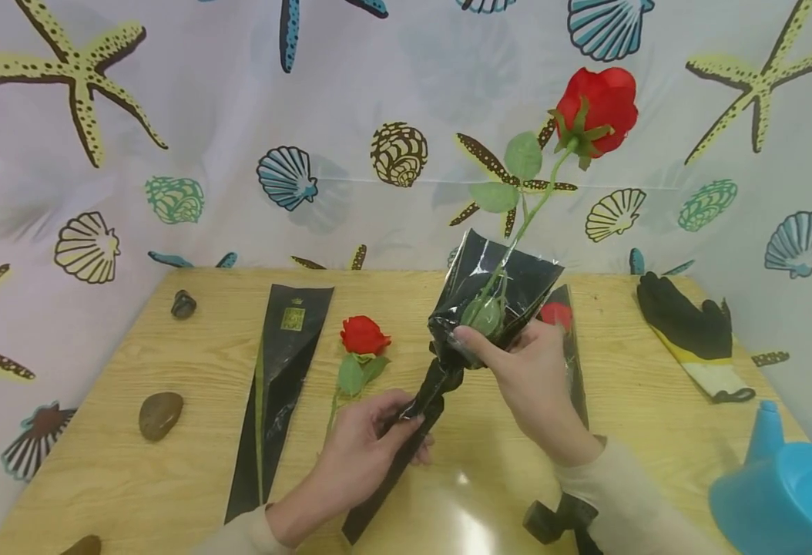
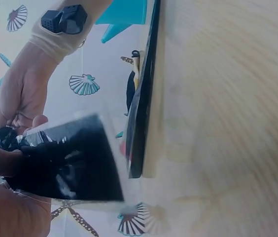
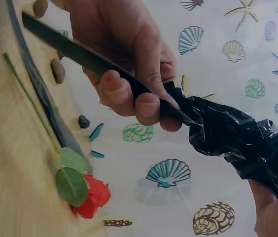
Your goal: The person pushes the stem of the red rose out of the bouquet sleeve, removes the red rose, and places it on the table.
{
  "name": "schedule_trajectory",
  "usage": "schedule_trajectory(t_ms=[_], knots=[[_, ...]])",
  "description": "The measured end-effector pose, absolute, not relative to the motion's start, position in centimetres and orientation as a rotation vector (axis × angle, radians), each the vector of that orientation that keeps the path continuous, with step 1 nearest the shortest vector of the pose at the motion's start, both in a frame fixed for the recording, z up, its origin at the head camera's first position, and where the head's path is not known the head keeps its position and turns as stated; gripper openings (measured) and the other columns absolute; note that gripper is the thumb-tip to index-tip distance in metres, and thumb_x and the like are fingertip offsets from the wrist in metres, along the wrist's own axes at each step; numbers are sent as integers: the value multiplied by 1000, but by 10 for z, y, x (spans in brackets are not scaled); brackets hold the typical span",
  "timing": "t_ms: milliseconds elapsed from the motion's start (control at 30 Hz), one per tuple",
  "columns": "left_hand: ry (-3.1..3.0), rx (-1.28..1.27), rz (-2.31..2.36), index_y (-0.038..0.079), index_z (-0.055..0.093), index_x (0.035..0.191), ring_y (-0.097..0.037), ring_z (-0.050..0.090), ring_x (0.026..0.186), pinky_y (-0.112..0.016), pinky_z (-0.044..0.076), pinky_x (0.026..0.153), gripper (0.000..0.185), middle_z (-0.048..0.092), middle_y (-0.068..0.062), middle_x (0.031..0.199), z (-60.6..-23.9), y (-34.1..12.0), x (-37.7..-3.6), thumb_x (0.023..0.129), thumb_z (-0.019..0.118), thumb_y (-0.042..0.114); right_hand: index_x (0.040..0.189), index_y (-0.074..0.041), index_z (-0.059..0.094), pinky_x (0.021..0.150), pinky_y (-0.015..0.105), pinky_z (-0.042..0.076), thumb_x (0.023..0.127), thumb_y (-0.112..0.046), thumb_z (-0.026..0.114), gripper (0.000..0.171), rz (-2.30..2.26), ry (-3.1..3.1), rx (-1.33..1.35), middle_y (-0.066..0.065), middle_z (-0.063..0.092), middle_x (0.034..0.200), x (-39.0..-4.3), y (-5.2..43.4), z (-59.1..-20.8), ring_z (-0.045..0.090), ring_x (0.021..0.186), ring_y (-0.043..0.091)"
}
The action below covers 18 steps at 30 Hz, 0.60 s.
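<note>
Two hands work a red rose (image 1: 596, 108) into a black plastic sleeve (image 1: 489, 304) above a wooden table (image 1: 135, 478).

The left hand (image 1: 364, 455) curls its fingers (image 3: 146, 106) round the narrow lower end of the sleeve, gripping it tight, while the right hand (image 1: 527, 370) pinches the crumpled wider part between thumb and fingers, with the stem (image 1: 527, 220) rising out of the top and the bloom held high against the seashell backdrop (image 1: 288, 177). On the table lie a second rose (image 1: 363, 339) beside a flat empty sleeve (image 1: 277, 378) (its stem runs along the sleeve's edge), a third sleeve (image 1: 568, 339) just behind the right hand, a black glove (image 1: 690, 331), several stones (image 1: 159, 415), and a blue watering can (image 1: 787, 486) at the near right corner.
</note>
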<state>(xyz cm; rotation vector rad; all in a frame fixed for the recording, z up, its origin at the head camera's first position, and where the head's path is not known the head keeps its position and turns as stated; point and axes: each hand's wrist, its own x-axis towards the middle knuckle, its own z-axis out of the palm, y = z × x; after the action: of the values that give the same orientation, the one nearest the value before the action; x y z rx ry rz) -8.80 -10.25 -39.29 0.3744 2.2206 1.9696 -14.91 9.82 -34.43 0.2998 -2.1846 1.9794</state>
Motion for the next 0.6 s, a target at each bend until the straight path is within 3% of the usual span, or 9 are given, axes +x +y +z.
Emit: schedule_trajectory(t_ms=[33, 100, 133, 200, 267, 400, 500, 600], knots=[[2210, 381, 1974, -4, 65, 107, -25, 71, 70, -34, 57, 66, 12, 71, -11, 82, -391, -102, -89, 97, 60, -2, 92, -4, 75, 57, 24, 46, 82, -30, 83, 29, 2004, -2174, 298, -1, 64, 65, -150, 99, -343, 53, 58, 10], [2183, 399, 1977, -4, 65, 109, -26, 71, 71, -34, 57, 66, 13, 71, -11, 84, -388, -103, -91, 97, 60, -1, 98, -1, 74, 72, 31, 54, 82, -24, 83, 29, 2075, -2120, 316, 5, 73, 83, -151, 101, -339, 68, 77, 17], [2177, 408, 1970, -4, 65, 109, -26, 71, 72, -34, 57, 66, 13, 72, -11, 85, -388, -104, -91, 97, 60, 0, 101, 0, 73, 79, 34, 55, 82, -21, 83, 30, 2103, -2095, 317, 7, 74, 93, -152, 102, -337, 70, 88, 20], [2176, 431, 1942, -3, 66, 108, -27, 72, 73, -34, 57, 65, 13, 72, -11, 85, -390, -107, -90, 97, 62, 2, 103, 1, 72, 83, 38, 54, 81, -16, 84, 30, 2169, -2019, 310, 11, 73, 98, -154, 106, -332, 69, 95, 25], [2167, 442, 1900, -3, 67, 109, -27, 72, 74, -33, 57, 63, 15, 73, -9, 86, -395, -111, -88, 97, 63, 6, 105, 3, 71, 85, 39, 54, 82, -11, 83, 29, 2235, -1910, 309, 12, 73, 100, -157, 111, -327, 69, 97, 26], [2095, 445, 1771, -1, 68, 114, -23, 71, 76, -29, 56, 66, 21, 73, -9, 86, -410, -120, -80, 98, 64, 11, 97, 7, 71, 81, 37, 55, 83, -2, 80, 19, 2282, -1765, 327, 11, 71, 90, -161, 120, -317, 66, 83, 20], [2158, 484, 1627, 4, 69, 107, -11, 62, 62, -22, 49, 59, 18, 65, 0, 71, -411, -124, -78, 97, 66, 19, 94, 4, 70, 79, 36, 55, 83, -4, 80, 17, 2235, -1854, 337, 10, 70, 86, -161, 121, -314, 64, 80, 19], [2268, 526, 1590, 6, 68, 114, -5, 61, 72, -22, 49, 65, 27, 67, 4, 83, -402, -122, -81, 96, 69, 26, 99, 0, 70, 84, 37, 53, 82, -10, 82, 23, 2179, -1996, 347, 10, 72, 94, -158, 118, -316, 67, 92, 23]])
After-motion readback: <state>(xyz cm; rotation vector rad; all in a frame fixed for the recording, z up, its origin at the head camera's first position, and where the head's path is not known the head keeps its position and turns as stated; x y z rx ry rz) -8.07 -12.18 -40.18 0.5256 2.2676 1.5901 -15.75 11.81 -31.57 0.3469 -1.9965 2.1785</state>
